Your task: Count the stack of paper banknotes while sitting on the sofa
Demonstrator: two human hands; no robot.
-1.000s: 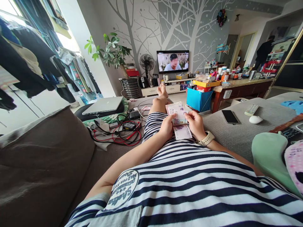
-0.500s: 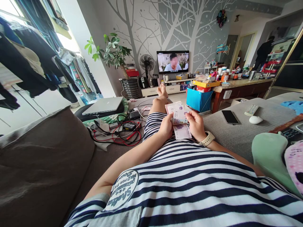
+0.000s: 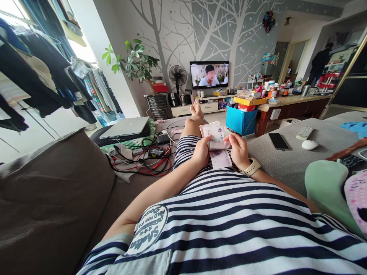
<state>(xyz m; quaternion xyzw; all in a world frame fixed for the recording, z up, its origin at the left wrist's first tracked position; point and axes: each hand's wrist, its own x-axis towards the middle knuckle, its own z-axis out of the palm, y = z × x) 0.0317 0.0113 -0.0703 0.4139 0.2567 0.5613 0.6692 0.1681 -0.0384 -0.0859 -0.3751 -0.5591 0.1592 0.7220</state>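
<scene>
here, both hands — left hand (image 3: 201,152), right hand (image 3: 239,150) — pinch shut on purple-pink banknotes (image 3: 215,145).

Banknotes (image 3: 215,143): small stack of pale pink/purple paper bills, held over the lap above the striped shirt. Upper part of the stack (image 3: 212,131) fans upward and away, slightly curled, printed faces up. One note (image 3: 220,159) is folded down toward the body, lying flat, purple print visible. Pinched mid-stack from both sides, so the middle is hidden. Denomination not legible.
</scene>
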